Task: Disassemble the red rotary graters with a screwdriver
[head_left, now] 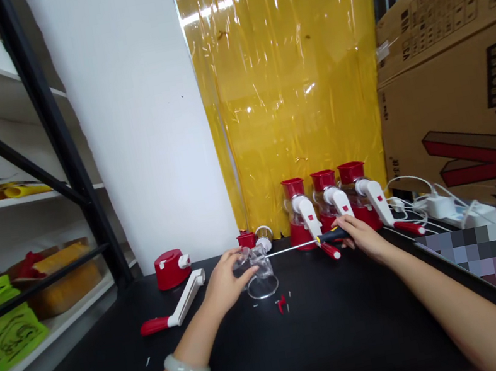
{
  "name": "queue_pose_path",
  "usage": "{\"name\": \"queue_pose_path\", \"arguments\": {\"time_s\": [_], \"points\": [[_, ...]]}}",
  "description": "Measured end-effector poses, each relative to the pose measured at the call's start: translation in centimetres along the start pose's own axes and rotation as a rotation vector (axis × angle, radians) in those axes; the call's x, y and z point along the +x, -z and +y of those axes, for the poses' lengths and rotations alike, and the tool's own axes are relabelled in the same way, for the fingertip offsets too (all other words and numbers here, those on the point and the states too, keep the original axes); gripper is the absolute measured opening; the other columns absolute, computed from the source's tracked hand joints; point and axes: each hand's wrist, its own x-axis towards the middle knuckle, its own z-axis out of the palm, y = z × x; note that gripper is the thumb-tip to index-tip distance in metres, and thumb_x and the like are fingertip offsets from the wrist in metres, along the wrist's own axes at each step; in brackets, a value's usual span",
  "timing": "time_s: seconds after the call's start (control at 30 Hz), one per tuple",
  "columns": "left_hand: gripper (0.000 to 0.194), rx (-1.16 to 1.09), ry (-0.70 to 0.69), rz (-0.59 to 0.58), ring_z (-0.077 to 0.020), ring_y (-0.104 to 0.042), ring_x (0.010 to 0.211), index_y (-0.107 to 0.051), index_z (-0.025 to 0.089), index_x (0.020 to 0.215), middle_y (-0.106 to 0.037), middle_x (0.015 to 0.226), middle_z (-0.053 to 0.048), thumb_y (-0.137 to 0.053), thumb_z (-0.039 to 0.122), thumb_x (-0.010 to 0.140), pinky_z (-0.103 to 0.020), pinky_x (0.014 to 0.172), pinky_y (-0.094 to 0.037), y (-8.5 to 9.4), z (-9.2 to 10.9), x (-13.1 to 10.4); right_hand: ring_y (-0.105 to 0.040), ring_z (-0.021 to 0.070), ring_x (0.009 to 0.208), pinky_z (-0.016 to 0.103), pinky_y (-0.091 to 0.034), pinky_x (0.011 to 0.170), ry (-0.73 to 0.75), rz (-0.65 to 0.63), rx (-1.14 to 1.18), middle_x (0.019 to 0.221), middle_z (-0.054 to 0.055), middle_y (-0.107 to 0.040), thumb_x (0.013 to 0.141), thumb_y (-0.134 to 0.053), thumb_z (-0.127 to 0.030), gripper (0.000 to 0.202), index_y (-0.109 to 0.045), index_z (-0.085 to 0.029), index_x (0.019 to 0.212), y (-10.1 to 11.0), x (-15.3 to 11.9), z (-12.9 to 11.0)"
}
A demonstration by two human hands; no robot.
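Note:
My left hand [227, 280] grips a clear plastic housing [262, 285], its round open rim facing down toward the black table. In my right hand [358, 239] is a screwdriver [333, 234] with a dark handle and a long metal shaft. The shaft points left and its tip reaches the clear housing between my left fingers; the exact contact point is too small to tell. Just in front of the housing lie a small red part [282, 303] and several tiny screws. A white crank with a red handle [157, 325] lies left of my left hand.
A red base [172, 269] stands at the left on the black table [260, 362]. Behind my hands are a metal drum [264, 236] and a small red part. Three red-and-white grinders [294, 187] stand at the back right, near white chargers [441, 206] and a large carton [451, 85].

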Motion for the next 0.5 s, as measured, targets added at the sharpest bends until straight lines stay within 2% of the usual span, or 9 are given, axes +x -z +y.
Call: {"name": "queue_pose_path", "arguments": {"time_s": [0.1, 0.2, 0.27, 0.37, 0.43, 0.5], "points": [[0.039, -0.002, -0.002, -0.005, -0.0272, -0.062, 0.118, -0.066, 0.02, 0.105, -0.063, 0.129, -0.011, -0.064, 0.053, 0.085, -0.043, 0.104, -0.048, -0.1, -0.1, 0.0, -0.054, 0.0122, 0.056, 0.031, -0.049, 0.061, -0.027, -0.001, 0.169, 0.068, -0.004, -0.059, 0.068, -0.077, -0.044, 0.034, -0.06, -0.025, 0.09, -0.1, -0.6, -0.8], [0.039, -0.003, -0.005, -0.005, -0.0269, -0.062, 0.118, -0.066, 0.02, 0.105, -0.063, 0.129, -0.011, -0.064, 0.053, 0.085, -0.043, 0.104, -0.048, -0.1, -0.1, 0.0, -0.062, 0.0143, 0.069, 0.029, -0.05, 0.067, -0.041, -0.059, 0.28, 0.081, -0.002, -0.064, 0.061, -0.081, -0.031, 0.039, -0.06, -0.026, 0.094, -0.2, -1.2, -1.6], [0.039, -0.005, -0.016, -0.004, -0.0262, -0.062, 0.118, -0.065, 0.02, 0.106, -0.063, 0.128, -0.01, -0.064, 0.052, 0.085, -0.042, 0.104, -0.048, -0.1, -0.2, 0.0, -0.065, 0.0158, 0.073, 0.03, -0.05, 0.068, -0.059, -0.069, 0.306, 0.084, -0.001, -0.065, 0.063, -0.08, -0.034, 0.036, -0.06, -0.025, 0.091, -0.3, -1.2, -1.7], [0.038, -0.006, -0.031, -0.002, -0.0255, -0.062, 0.118, -0.065, 0.02, 0.106, -0.063, 0.127, -0.01, -0.064, 0.052, 0.086, -0.041, 0.103, -0.049, -0.1, -0.1, 0.0, -0.062, 0.0159, 0.064, 0.031, -0.05, 0.061, -0.136, 0.002, 0.284, 0.076, 0.001, -0.064, 0.075, -0.069, -0.051, 0.03, -0.059, -0.024, 0.084, -0.4, -0.6, -1.1], [0.037, -0.004, -0.031, -0.003, -0.0255, -0.062, 0.118, -0.066, 0.02, 0.104, -0.063, 0.128, -0.01, -0.064, 0.052, 0.086, -0.04, 0.102, -0.049, 0.0, 0.0, 0.0, -0.055, 0.0136, 0.052, 0.03, -0.048, 0.056, -0.162, 0.039, 0.208, 0.064, 0.0, -0.059, 0.081, -0.06, -0.057, 0.034, -0.058, -0.023, 0.08, -0.4, -0.1, -0.5], [0.037, 0.004, -0.025, -0.005, -0.026, -0.062, 0.117, -0.066, 0.02, 0.103, -0.063, 0.128, -0.01, -0.064, 0.052, 0.085, -0.041, 0.101, -0.05, 0.0, 0.2, 0.0, -0.047, 0.0115, 0.044, 0.029, -0.047, 0.053, -0.149, 0.055, 0.115, 0.053, -0.004, -0.051, 0.082, -0.06, -0.057, 0.034, -0.056, -0.024, 0.076, -0.4, 0.2, 0.1]]}}
